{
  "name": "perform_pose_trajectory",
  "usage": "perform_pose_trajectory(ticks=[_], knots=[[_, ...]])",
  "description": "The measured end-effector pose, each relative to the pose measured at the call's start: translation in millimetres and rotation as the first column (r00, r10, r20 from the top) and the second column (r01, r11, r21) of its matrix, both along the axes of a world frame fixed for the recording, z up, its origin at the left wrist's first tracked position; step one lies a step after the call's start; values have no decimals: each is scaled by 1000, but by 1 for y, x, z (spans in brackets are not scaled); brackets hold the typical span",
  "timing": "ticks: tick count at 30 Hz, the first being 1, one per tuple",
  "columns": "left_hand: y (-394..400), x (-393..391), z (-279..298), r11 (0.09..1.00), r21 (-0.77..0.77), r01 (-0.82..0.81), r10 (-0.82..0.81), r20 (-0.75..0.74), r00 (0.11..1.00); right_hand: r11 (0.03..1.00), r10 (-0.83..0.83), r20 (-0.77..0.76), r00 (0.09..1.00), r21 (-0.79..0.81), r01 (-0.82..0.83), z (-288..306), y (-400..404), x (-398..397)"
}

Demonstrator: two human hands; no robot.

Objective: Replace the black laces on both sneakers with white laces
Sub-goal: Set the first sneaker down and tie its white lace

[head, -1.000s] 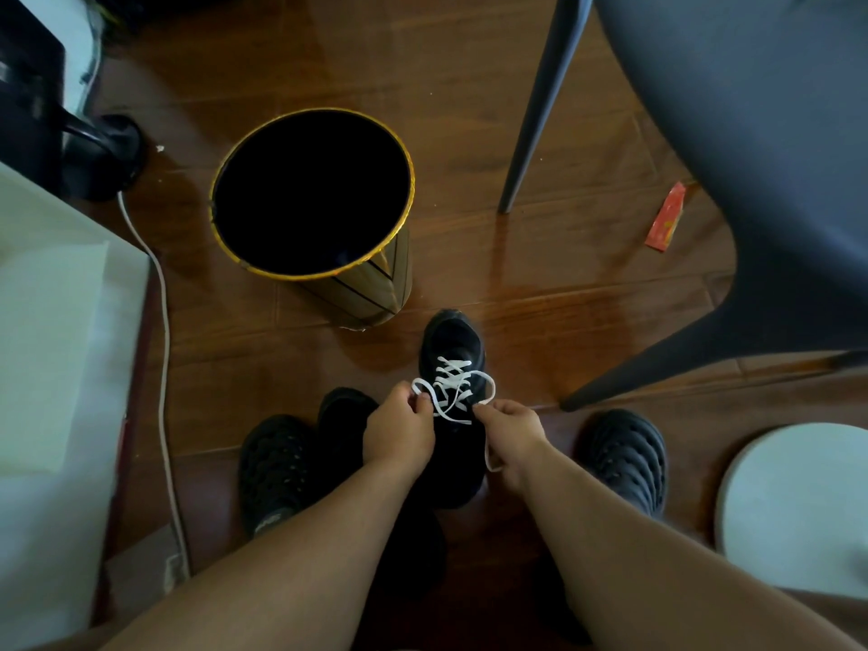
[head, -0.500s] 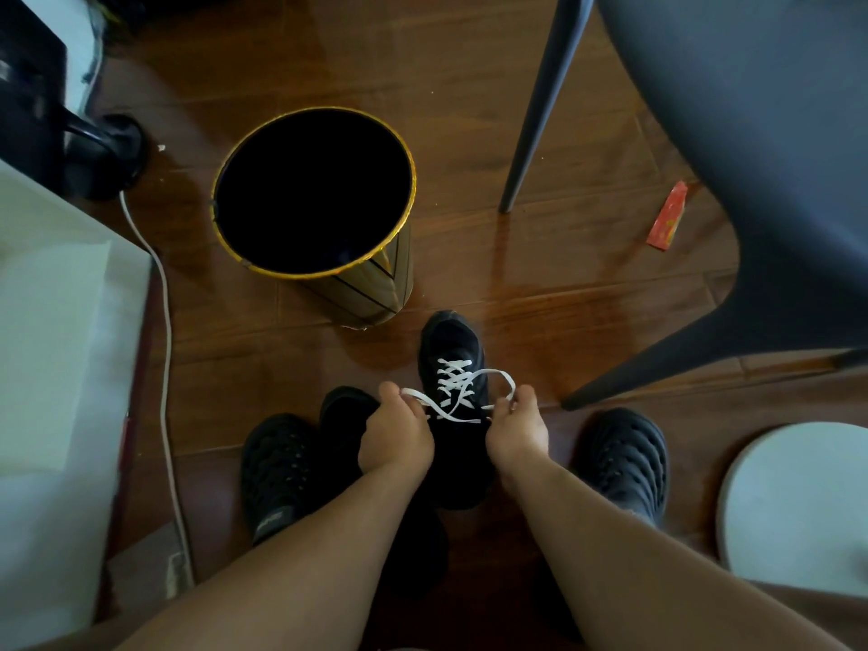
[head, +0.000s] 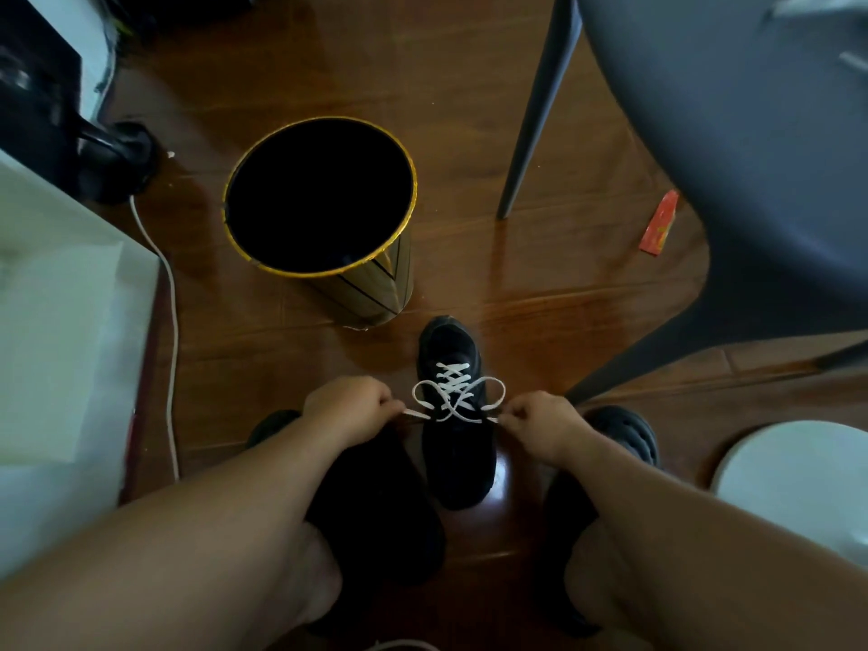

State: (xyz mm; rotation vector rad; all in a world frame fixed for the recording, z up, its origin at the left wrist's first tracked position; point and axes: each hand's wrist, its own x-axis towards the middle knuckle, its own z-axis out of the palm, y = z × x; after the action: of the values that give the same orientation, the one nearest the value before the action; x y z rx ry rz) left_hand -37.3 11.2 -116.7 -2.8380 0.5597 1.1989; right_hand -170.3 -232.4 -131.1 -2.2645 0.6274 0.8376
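A black sneaker (head: pixel 458 462) stands on the wooden floor, toe pointing away from me. A white lace (head: pixel 453 392) is threaded through its eyelets and crossed into two loops above the tongue. My left hand (head: pixel 350 406) pinches the lace's left end, and my right hand (head: pixel 540 422) pinches the right end; both are drawn out sideways. A second black sneaker (head: pixel 375 500) lies to the left, partly hidden under my left forearm; its laces cannot be seen.
A black bin with a gold rim (head: pixel 324 199) stands just beyond the sneaker. A grey chair (head: pixel 732 148) fills the right. A red wrapper (head: pixel 660 223) lies beneath it. A white cable (head: pixel 171 331) runs along white furniture (head: pixel 56 350) on the left. Black clogs (head: pixel 629 432) flank me.
My hands have moved apart, left hand leftward and right hand rightward, pulling the white lace ends outward and drawing the crossed loops wider and flatter.
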Motion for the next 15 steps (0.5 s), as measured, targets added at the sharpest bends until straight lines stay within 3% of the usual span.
perform_pose_trajectory(ticks=[4,6,11,15], knots=[[28,13,9,957,68,-280,267,158,951,984,70,-133,989,-155,-90,0,-27,-6],[41,16,18,929,112,-354,327,203,923,970,48,-213,976,-224,-97,7,-41,-9],[53,7,48,922,249,-296,240,232,943,940,4,-272,962,-328,-97,34,-50,-18],[57,-6,66,940,146,-307,278,193,941,961,19,-285,958,-258,-96,71,-33,-13]])
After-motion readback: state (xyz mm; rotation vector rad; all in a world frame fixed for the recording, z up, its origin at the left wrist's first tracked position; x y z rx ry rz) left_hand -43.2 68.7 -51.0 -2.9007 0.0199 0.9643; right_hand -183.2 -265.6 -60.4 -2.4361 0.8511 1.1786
